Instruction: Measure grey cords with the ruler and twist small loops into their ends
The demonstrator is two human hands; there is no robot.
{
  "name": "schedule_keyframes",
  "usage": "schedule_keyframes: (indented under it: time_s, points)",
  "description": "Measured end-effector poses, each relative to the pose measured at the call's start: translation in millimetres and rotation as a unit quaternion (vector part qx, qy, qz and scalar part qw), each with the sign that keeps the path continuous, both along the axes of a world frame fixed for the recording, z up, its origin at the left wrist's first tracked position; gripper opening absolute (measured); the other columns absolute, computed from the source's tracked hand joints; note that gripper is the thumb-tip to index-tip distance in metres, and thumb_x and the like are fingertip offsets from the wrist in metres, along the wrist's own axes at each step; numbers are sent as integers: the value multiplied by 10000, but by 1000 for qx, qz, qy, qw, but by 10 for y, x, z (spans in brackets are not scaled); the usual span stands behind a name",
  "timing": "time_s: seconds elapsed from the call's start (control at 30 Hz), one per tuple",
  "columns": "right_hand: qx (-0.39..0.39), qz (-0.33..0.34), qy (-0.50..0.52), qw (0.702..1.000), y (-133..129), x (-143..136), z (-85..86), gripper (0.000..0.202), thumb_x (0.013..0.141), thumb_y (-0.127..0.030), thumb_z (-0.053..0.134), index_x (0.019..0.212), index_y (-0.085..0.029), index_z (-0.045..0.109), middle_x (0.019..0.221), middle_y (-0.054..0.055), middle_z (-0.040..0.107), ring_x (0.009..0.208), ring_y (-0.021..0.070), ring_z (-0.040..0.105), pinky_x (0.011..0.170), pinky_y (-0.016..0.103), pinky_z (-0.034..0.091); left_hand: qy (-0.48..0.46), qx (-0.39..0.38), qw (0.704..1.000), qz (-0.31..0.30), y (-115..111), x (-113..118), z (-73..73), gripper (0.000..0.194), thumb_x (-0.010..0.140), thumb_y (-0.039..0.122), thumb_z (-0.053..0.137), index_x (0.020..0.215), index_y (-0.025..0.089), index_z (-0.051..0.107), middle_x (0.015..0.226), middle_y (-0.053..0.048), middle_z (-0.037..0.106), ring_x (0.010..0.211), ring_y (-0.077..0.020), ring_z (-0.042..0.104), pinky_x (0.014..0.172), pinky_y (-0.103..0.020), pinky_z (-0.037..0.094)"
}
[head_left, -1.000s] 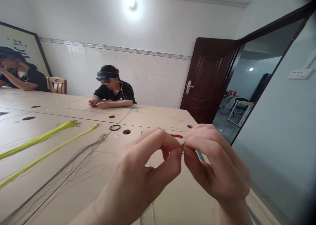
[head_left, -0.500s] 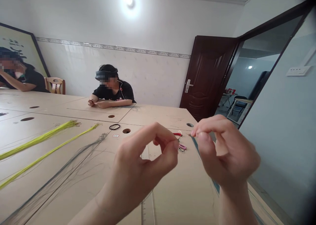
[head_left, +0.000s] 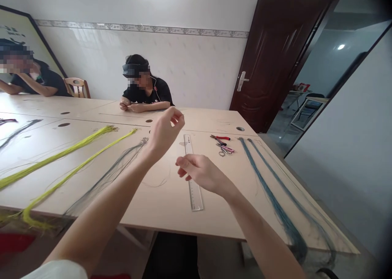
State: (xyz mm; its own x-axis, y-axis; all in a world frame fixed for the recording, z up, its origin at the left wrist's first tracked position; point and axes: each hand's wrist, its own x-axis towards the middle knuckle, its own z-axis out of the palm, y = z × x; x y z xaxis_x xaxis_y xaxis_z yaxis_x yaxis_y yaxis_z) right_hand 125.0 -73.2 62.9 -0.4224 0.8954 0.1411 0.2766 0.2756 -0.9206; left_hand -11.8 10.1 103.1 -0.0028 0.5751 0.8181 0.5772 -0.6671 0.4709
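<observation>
My left hand (head_left: 167, 128) is raised over the table, thumb and fingers closed in a pinch; anything in it is too fine to make out. Lower and to the right, my right hand (head_left: 202, 173) hovers above a clear ruler (head_left: 196, 197), its thumb pressed to curled fingers. What this hand grips, if anything, does not show either. The ruler lies lengthwise on the table, partly covered by the right hand. A faint thin thread (head_left: 161, 184) curves over the tabletop left of the ruler.
Yellow strands (head_left: 61, 157) and grey strands (head_left: 113, 167) lie to the left, blue-green strands (head_left: 269, 189) to the right, hanging past the table edge (head_left: 171, 229). Red-handled pliers (head_left: 221, 138) and pink-handled scissors (head_left: 226, 149) lie beyond the ruler. Across sits a person (head_left: 150, 87); another sits farther left.
The view has tilted down and drawn back, showing the near table edge. My hands now appear farther off; the right has come down and left over the ruler. Both remain closed.
</observation>
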Motion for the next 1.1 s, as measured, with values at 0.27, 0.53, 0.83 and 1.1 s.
schedule_keyframes:
  time_s: [0.27,0.53,0.83,1.1]
  points:
    - [-79,-85,240,964,-70,-126,-245,362,779,-493,612,833,-138,572,816,49,615,774,157,640,698,314,575,120,19,993,-1,-459,192,-392,72,819,110,547,760,150,561,710,18,588,673,-130,537,755,-323,411]
    - [-96,-101,269,953,-351,-172,-502,212,794,-318,631,738,-115,601,639,-7,585,632,116,603,637,295,545,130,21,991,18,-513,118,-536,61,854,132,531,800,132,561,711,13,582,641,-126,535,695,-297,426]
    - [-95,-148,277,944,-383,-133,-569,169,821,-252,634,740,-104,619,643,-19,584,622,93,574,634,256,501,176,48,983,11,-594,222,-616,171,890,223,504,761,137,575,693,5,551,697,-151,528,822,-373,403]
    - [-94,-110,281,949,-435,39,-693,223,815,-320,644,751,-110,600,612,-30,566,583,86,552,638,257,483,121,-91,985,-79,-683,383,-647,101,869,197,541,796,132,566,732,3,584,672,-131,546,725,-319,453]
